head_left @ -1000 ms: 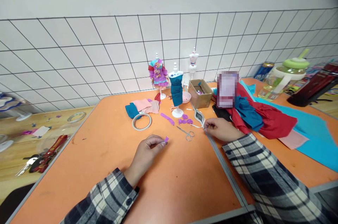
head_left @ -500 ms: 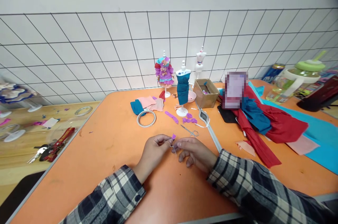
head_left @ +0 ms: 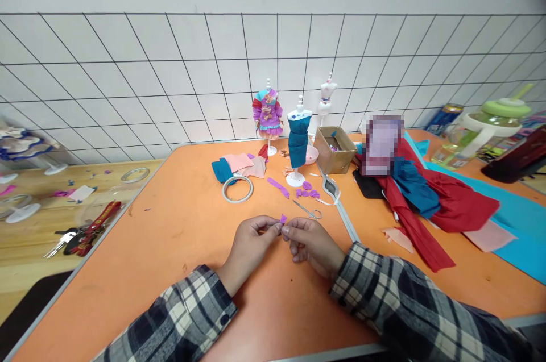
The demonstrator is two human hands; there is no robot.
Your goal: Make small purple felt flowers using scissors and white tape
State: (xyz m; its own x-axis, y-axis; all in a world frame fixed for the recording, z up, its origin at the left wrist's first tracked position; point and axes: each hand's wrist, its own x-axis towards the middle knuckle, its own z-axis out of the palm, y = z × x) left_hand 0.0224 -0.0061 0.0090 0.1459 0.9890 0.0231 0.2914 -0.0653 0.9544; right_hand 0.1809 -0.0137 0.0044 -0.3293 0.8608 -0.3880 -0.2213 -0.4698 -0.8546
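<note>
My left hand (head_left: 248,248) and my right hand (head_left: 310,244) meet over the orange table (head_left: 170,237), fingertips pinched together on a small purple fabric scrap (head_left: 282,219). Both hands are closed on it. Just beyond them lie small scissors (head_left: 310,212), more purple fabric pieces (head_left: 307,193) and a purple strip (head_left: 278,187). A mannequin in a teal dress (head_left: 297,144) stands behind those, with a mannequin in a purple dress (head_left: 267,112) and a bare white mannequin (head_left: 326,93) further back.
A tape ring (head_left: 238,188) and teal and pink fabric pieces (head_left: 239,166) lie at the back left. A cardboard box (head_left: 335,149), red and blue cloth (head_left: 430,194) and a green-lidded bottle (head_left: 482,129) sit to the right. Keys (head_left: 79,234) lie on the wooden surface at left.
My right hand came from the table seam at the right over to my left hand and now pinches the purple scrap with it. The view shifted slightly.
</note>
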